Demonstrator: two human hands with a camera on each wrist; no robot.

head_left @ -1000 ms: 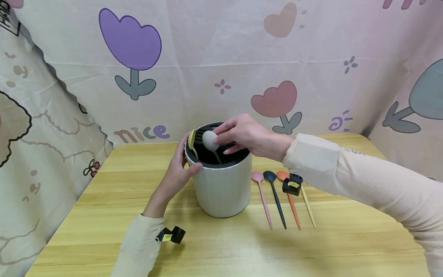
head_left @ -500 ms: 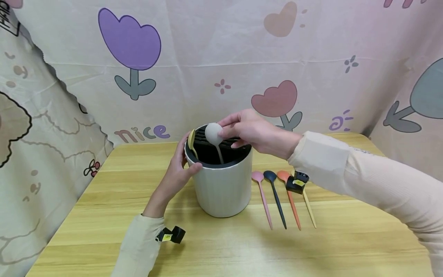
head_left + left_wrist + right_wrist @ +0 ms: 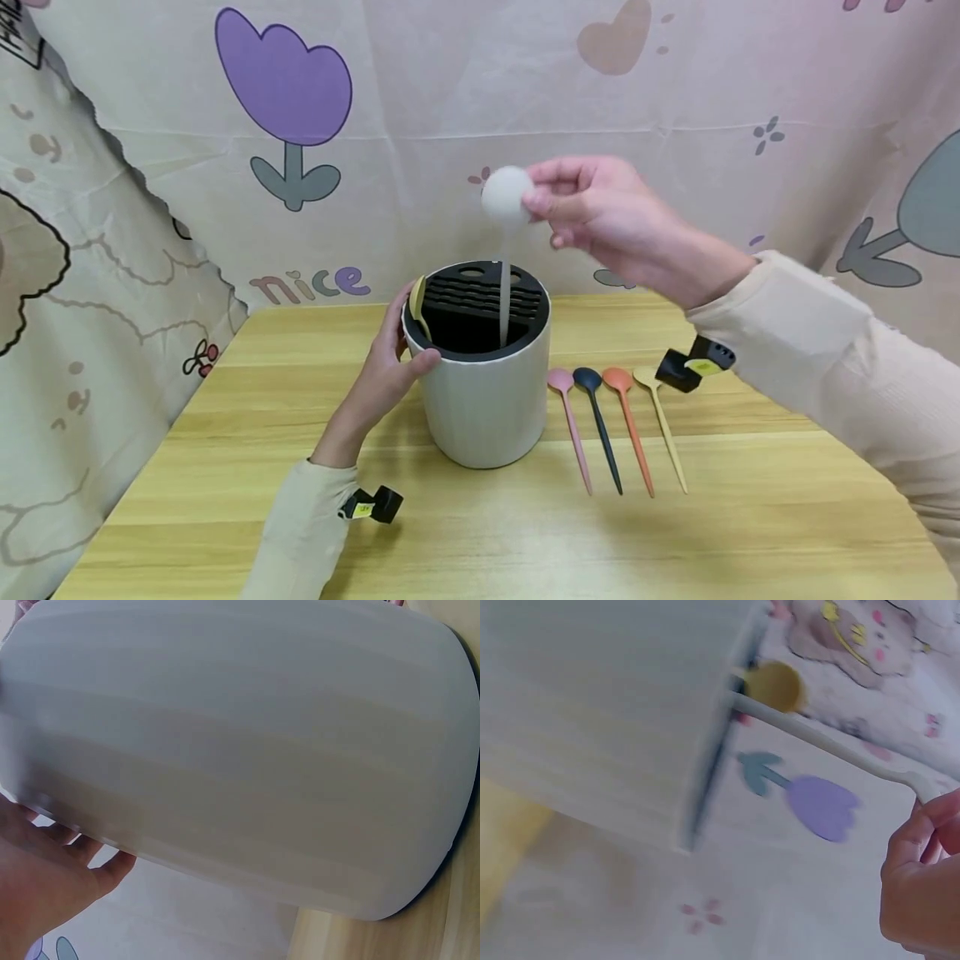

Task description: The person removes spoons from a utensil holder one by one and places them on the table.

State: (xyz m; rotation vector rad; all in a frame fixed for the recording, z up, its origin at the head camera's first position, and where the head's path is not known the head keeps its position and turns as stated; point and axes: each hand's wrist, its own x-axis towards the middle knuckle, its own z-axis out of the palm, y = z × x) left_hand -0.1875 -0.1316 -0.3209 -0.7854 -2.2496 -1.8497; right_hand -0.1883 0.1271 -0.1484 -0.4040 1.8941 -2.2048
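Note:
A white spoon (image 3: 506,193) hangs bowl-up over the utensil holder, its handle end still at the opening. My right hand (image 3: 615,218) pinches the spoon by the edge of its bowl; the right wrist view shows the handle (image 3: 817,739) reaching back to the rim. The white ribbed utensil holder (image 3: 486,417) stands upright on the table, with a black slotted insert in its top. My left hand (image 3: 382,379) grips the holder's left side, thumb at the front rim, other fingers behind. A yellow spoon (image 3: 417,302) leans inside the holder at the left rim.
Right of the holder lie a pink spoon (image 3: 573,433), a dark blue spoon (image 3: 603,433), an orange spoon (image 3: 634,433) and a pale yellow spoon (image 3: 667,433), side by side on the wooden table (image 3: 225,433). A patterned cloth (image 3: 420,100) hangs behind.
My right hand has risen up and to the right, drawing the white spoon most of the way out of the holder. The left hand and the holder have stayed in place.

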